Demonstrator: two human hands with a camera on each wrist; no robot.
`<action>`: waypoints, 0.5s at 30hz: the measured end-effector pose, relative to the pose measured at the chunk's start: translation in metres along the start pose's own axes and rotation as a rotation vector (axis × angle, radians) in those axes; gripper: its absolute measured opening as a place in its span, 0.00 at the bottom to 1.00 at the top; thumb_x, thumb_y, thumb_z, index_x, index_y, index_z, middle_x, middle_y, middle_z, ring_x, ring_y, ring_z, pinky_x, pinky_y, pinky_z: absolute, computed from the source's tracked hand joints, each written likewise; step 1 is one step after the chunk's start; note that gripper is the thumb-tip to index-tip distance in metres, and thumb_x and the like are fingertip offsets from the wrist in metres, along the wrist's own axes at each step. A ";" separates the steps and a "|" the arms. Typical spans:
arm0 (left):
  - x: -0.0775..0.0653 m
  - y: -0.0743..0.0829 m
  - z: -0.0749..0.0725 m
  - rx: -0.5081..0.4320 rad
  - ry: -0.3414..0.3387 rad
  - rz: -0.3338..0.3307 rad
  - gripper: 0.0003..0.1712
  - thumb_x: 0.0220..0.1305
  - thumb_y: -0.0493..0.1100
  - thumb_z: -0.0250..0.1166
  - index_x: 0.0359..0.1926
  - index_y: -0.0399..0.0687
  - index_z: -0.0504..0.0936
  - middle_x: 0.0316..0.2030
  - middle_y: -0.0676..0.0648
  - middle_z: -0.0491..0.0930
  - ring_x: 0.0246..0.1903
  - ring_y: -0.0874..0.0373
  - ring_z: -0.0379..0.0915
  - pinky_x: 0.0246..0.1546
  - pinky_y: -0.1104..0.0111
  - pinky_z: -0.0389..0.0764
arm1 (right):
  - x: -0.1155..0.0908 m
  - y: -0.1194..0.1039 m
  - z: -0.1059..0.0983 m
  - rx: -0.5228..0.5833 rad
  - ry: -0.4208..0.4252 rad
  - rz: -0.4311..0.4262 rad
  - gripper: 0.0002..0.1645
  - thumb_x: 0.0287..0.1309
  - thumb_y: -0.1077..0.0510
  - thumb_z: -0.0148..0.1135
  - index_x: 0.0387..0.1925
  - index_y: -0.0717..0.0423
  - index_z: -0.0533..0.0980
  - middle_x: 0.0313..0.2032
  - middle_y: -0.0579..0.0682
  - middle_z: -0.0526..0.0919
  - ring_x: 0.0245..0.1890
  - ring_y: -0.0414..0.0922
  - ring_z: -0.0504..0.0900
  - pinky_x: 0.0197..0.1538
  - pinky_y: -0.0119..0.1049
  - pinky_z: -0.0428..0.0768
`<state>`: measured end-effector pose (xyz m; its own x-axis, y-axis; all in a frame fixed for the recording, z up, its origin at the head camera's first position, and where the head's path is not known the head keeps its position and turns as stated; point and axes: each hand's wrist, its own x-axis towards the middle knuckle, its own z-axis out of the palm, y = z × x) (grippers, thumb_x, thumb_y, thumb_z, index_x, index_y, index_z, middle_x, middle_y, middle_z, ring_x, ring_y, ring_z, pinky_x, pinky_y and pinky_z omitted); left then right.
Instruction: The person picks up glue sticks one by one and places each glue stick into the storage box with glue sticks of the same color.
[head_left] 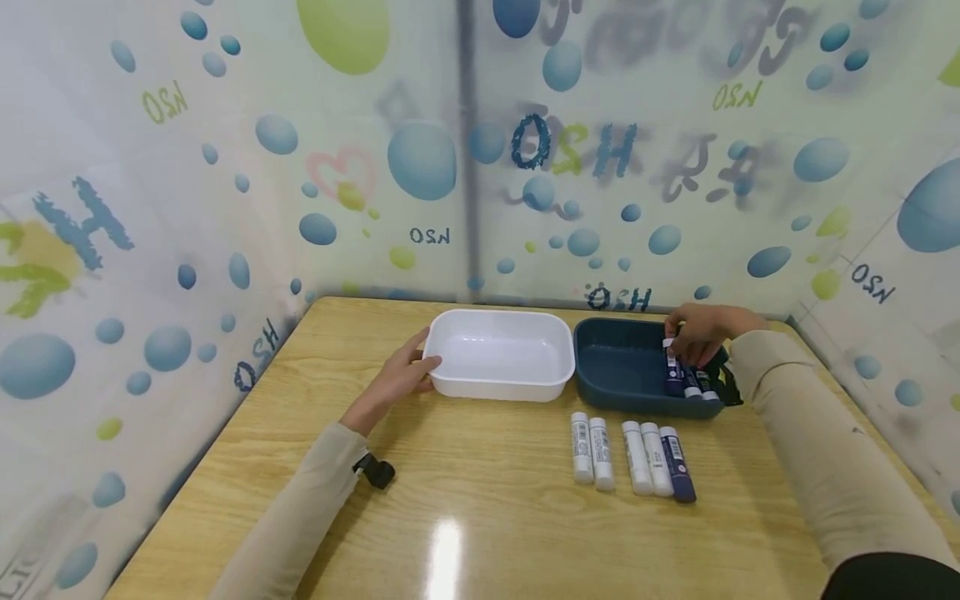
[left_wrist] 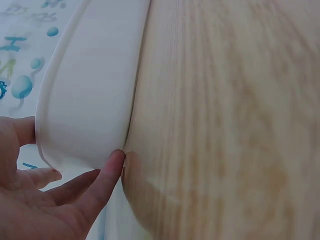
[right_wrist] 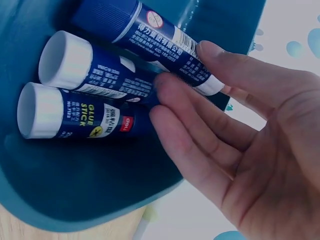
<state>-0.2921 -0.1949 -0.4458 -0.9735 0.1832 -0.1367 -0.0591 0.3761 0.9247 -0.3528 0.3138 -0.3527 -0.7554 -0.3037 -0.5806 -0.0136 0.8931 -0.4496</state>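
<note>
My left hand (head_left: 401, 371) grips the left end of a white tray (head_left: 500, 389), its thumb over the rim. In the left wrist view, fingertips touch the tray's outer wall low by the tabletop. My right hand (head_left: 701, 329) is over the right part of a dark teal tray (head_left: 618, 367). It pinches a blue glue stick (right_wrist: 167, 42) between thumb and fingers near its white end. Two more blue glue sticks with white ends lie beside it: one glue stick (right_wrist: 100, 70) touches the fingertips, and a lower glue stick (right_wrist: 75, 115) shows its label.
In front of the teal tray lie two white sticks (head_left: 592, 450), then two more white sticks (head_left: 647, 458) and a blue glue stick (head_left: 677, 464). A dark item (head_left: 726, 385) shows at the teal tray's right end. A patterned curtain (head_left: 480, 167) hangs behind the wooden table (head_left: 390, 533).
</note>
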 end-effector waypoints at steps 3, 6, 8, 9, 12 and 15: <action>0.001 0.000 0.000 0.000 -0.006 0.003 0.43 0.79 0.50 0.58 0.84 0.59 0.45 0.69 0.30 0.68 0.55 0.45 0.82 0.50 0.62 0.88 | 0.001 0.001 0.002 0.003 -0.007 0.006 0.12 0.72 0.59 0.60 0.46 0.64 0.71 0.34 0.56 0.84 0.31 0.47 0.85 0.38 0.43 0.88; 0.001 0.001 0.000 0.000 -0.005 -0.001 0.43 0.78 0.50 0.58 0.84 0.59 0.45 0.69 0.29 0.68 0.54 0.46 0.82 0.50 0.62 0.88 | 0.002 0.003 0.003 0.008 -0.020 0.020 0.13 0.73 0.57 0.60 0.46 0.64 0.70 0.33 0.55 0.83 0.31 0.46 0.84 0.37 0.41 0.87; 0.001 0.001 -0.001 0.004 -0.003 0.000 0.43 0.78 0.50 0.58 0.84 0.59 0.46 0.69 0.29 0.68 0.53 0.47 0.82 0.50 0.62 0.88 | 0.003 0.004 0.004 0.003 -0.025 0.033 0.15 0.72 0.55 0.61 0.47 0.64 0.71 0.34 0.55 0.83 0.31 0.46 0.83 0.38 0.41 0.88; 0.001 0.001 -0.001 0.007 -0.003 0.003 0.43 0.78 0.50 0.58 0.84 0.58 0.45 0.69 0.29 0.68 0.53 0.47 0.82 0.50 0.61 0.88 | 0.004 0.004 0.005 -0.002 -0.030 0.041 0.16 0.72 0.55 0.62 0.48 0.64 0.71 0.34 0.55 0.83 0.32 0.46 0.84 0.39 0.41 0.88; 0.001 0.001 -0.002 0.007 -0.006 0.002 0.43 0.79 0.49 0.57 0.84 0.57 0.45 0.69 0.28 0.68 0.52 0.47 0.82 0.51 0.59 0.88 | 0.008 0.005 0.006 -0.018 -0.038 0.062 0.17 0.70 0.53 0.64 0.50 0.63 0.73 0.36 0.55 0.83 0.35 0.47 0.84 0.40 0.41 0.88; 0.001 0.001 -0.001 -0.003 -0.010 0.002 0.44 0.79 0.49 0.57 0.84 0.55 0.44 0.70 0.27 0.67 0.52 0.47 0.81 0.53 0.55 0.87 | 0.011 0.007 0.006 -0.026 -0.046 0.074 0.17 0.70 0.54 0.64 0.50 0.63 0.74 0.38 0.55 0.82 0.37 0.48 0.83 0.41 0.41 0.88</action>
<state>-0.2939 -0.1954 -0.4445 -0.9713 0.1932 -0.1385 -0.0578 0.3734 0.9259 -0.3576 0.3144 -0.3665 -0.7239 -0.2507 -0.6427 0.0242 0.9218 -0.3869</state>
